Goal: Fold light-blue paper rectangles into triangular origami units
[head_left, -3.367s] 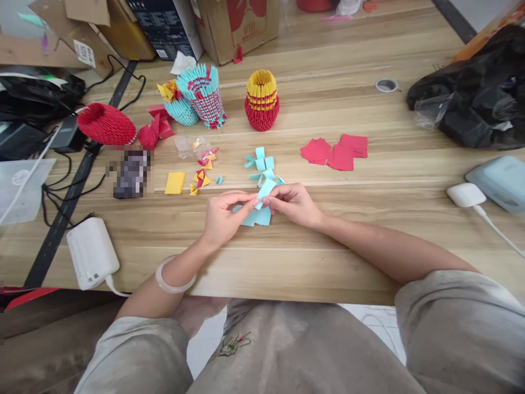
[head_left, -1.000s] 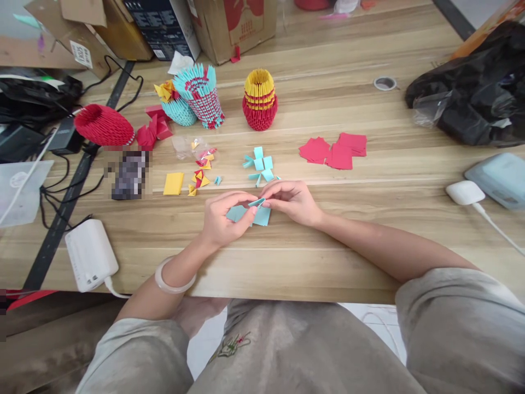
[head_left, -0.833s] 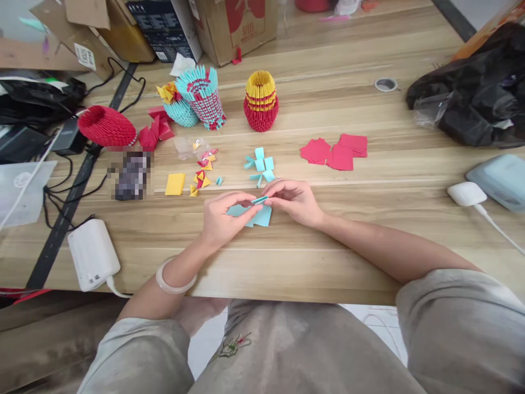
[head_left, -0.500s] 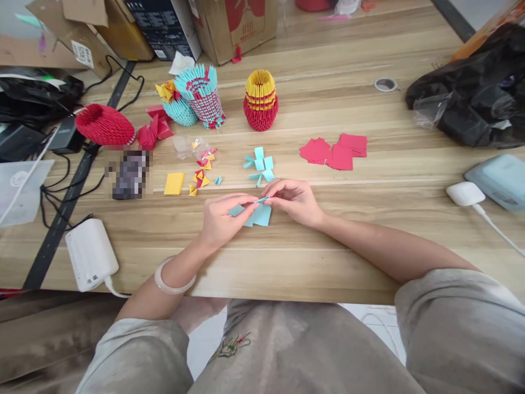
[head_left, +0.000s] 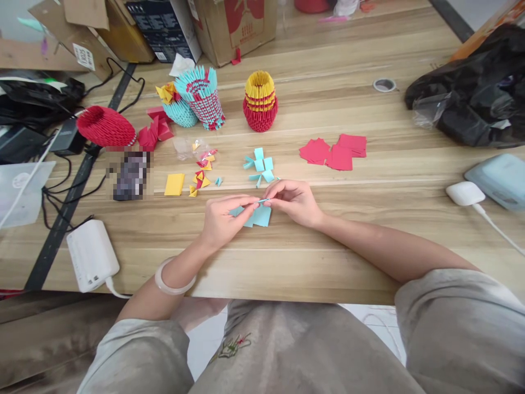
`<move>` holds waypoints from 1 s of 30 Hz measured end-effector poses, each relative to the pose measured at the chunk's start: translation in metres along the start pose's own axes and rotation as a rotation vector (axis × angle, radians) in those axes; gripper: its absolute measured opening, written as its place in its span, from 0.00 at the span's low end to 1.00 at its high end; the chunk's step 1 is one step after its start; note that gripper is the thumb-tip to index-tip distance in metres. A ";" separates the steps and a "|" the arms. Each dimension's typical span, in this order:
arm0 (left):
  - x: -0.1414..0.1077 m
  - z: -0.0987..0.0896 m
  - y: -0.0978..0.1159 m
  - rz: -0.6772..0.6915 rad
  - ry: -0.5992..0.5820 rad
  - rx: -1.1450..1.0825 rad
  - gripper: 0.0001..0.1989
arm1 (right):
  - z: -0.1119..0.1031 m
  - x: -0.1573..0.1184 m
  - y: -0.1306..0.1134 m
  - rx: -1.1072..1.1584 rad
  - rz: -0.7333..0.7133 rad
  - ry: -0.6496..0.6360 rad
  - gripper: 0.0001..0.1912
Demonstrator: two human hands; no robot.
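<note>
Between my two hands is a small folded piece of light-blue paper (head_left: 263, 201), seen nearly edge-on. My left hand (head_left: 225, 219) pinches its left end between thumb and fingers. At the other end, the thumb and fingertips of my right hand (head_left: 294, 202) are closed on it. Flat light-blue paper slips (head_left: 261, 216) lie on the table just below the fingers. Beyond the hands rest several folded light-blue pieces (head_left: 259, 164). To their left are small yellow and red folded triangles (head_left: 200, 179) and a stack of yellow paper (head_left: 174, 184).
Red paper slips (head_left: 340, 156) lie right of centre. Farther back stand a yellow-and-red paper vase (head_left: 261, 104), a blue-and-red one (head_left: 203, 101) and a red one (head_left: 105, 126). White chargers (head_left: 92, 255) with cables sit at left and right; a black bag (head_left: 471, 90) is far right.
The folded light-blue paper has tipped from a slant to nearly level between my fingertips. Both hands stay almost in place; the other things on the table have not moved.
</note>
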State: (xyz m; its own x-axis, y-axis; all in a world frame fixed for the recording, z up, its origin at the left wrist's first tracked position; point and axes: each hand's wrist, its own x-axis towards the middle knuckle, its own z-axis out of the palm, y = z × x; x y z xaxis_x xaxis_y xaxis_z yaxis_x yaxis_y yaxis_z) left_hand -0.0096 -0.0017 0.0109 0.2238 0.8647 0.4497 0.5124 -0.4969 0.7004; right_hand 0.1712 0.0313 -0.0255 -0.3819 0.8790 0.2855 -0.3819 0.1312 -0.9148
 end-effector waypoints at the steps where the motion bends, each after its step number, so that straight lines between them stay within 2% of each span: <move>1: 0.000 0.000 0.000 -0.005 -0.005 0.001 0.04 | 0.000 0.000 0.000 -0.006 0.005 0.003 0.11; 10: -0.001 -0.001 0.001 -0.053 0.006 -0.056 0.03 | 0.000 -0.001 0.000 -0.073 -0.019 0.009 0.10; 19: 0.000 0.001 0.001 -0.015 -0.009 -0.057 0.05 | -0.001 -0.003 -0.001 -0.178 -0.038 -0.049 0.09; 22: 0.003 -0.003 -0.003 -0.091 -0.038 -0.038 0.05 | -0.004 -0.001 -0.004 -0.191 -0.044 -0.044 0.10; 24: 0.007 -0.011 -0.007 -0.164 -0.061 -0.015 0.08 | -0.008 0.002 -0.004 -0.190 -0.044 0.031 0.12; 26: 0.013 -0.022 -0.011 -0.187 -0.144 0.071 0.13 | -0.013 0.006 -0.002 -0.191 -0.035 0.150 0.13; 30: 0.020 -0.040 -0.011 -0.089 -0.537 0.247 0.28 | -0.020 0.014 0.003 -0.208 0.080 0.301 0.15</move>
State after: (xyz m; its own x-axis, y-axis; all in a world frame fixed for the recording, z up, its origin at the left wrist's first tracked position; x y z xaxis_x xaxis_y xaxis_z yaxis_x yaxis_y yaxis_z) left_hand -0.0441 0.0183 0.0339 0.5259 0.8505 0.0067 0.7115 -0.4443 0.5444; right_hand 0.1815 0.0529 -0.0297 -0.1272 0.9815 0.1428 -0.1699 0.1203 -0.9781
